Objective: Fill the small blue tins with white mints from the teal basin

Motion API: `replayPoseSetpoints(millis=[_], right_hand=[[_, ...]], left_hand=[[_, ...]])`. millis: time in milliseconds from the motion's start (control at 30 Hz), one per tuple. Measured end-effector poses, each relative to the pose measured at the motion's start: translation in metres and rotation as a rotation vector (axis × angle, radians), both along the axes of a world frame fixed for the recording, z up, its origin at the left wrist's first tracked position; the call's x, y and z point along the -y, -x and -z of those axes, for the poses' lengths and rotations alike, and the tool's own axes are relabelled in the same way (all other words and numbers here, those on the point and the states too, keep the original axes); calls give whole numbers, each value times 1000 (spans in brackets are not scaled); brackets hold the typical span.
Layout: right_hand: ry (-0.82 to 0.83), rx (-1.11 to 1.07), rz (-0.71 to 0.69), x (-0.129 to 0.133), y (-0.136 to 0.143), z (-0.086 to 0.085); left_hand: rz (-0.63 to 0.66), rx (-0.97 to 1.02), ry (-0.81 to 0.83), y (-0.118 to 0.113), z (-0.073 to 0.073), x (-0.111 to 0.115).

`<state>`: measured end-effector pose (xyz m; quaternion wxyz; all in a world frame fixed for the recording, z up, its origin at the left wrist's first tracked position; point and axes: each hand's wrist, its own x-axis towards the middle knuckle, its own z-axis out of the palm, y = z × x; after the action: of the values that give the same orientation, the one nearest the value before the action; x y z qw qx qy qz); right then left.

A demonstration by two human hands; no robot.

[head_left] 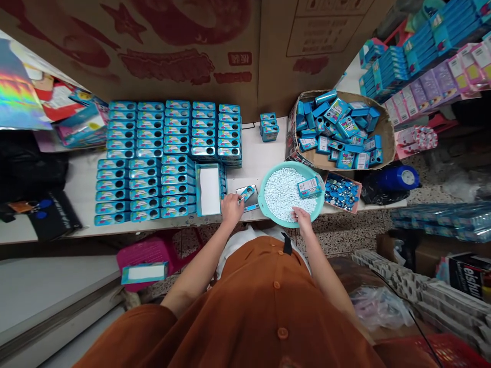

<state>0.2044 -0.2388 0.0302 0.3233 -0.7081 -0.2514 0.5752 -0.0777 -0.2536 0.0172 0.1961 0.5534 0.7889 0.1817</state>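
My left hand has its fingers closed at the near end of a small blue tin. That tin is over a flat silver device with a blue strip, which looks like a pocket scale. My right hand is at the near rim of a mint-green basin, fingertips pinched together among small white candies. What lies between those fingertips is too small to make out clearly. On the candies, above my right hand, rests a blue printed box.
Rows of blue tins fill the table's left side, beside a blue-edged white box. A cardboard tray of loose tins and a box of blue caps stand right. Big cartons wall the back; a pink stool is below left.
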Motion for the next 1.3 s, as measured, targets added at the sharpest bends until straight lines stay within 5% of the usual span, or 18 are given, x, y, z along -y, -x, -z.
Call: replayPoseSetpoints(millis=[233,333,533,733,833,967,1133,1300], right_hand=[[32,-14,-3,0,-5,0],[28,-17,16,-2,-8,3],[-36,36,26,1,-18,20],[-169,324,-126,5,-31,21],[-185,370,-152,5,-34,17],[-210,400,-121,5,-39,17],[-229,442,-194,6,-46,28],[-213,445,-202,3,-46,39]], left_hand=[[238,303,-121,-42,-50,-28],[179,313,-169,-39,-59,-34],[-71,156,-154,-9,-22,-14],[-237,239,-86,-25,35,-1],[-335,352,-23,-31,43,-11],[-259,376,-118,-30,8,-24],[73,322,-378,-32,-52,-31],[204,351,-339,-47,-50,-33]])
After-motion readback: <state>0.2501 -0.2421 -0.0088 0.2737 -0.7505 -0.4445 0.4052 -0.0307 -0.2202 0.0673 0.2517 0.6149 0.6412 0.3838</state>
